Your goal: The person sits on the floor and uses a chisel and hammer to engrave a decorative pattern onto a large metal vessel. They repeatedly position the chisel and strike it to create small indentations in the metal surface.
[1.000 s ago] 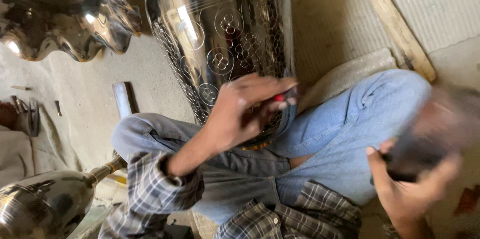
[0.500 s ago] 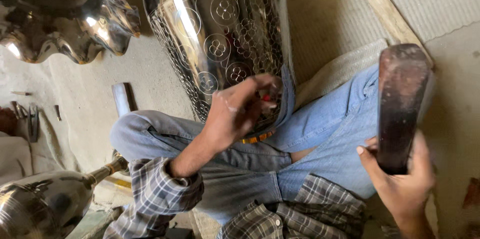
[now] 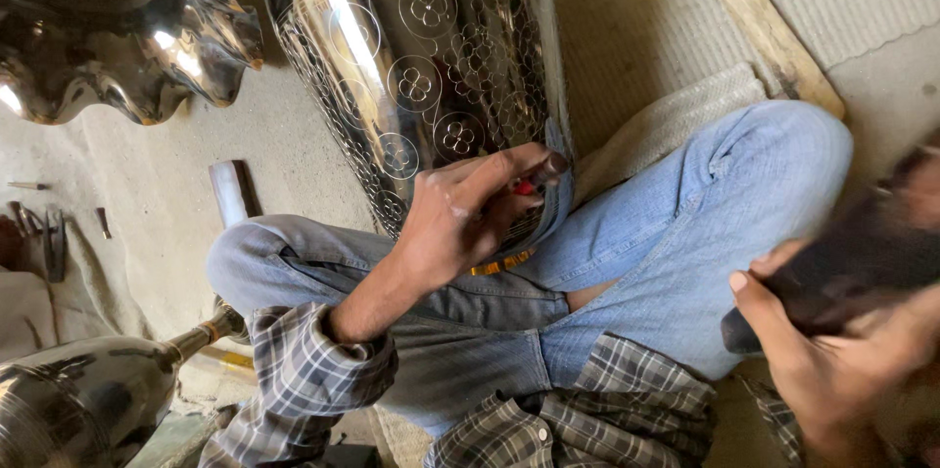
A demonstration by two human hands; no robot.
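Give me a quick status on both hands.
Left hand pinches a small red-tipped punch against the engraved metal vessel. Right hand grips a dark mallet, blurred. Nothing between them.

The person wore light blue jeans (image 3: 627,262) and a grey-and-white plaid shirt (image 3: 313,380) with small white buttons down its front. Its cuffs sat pushed up the forearms, and both hands were bare.
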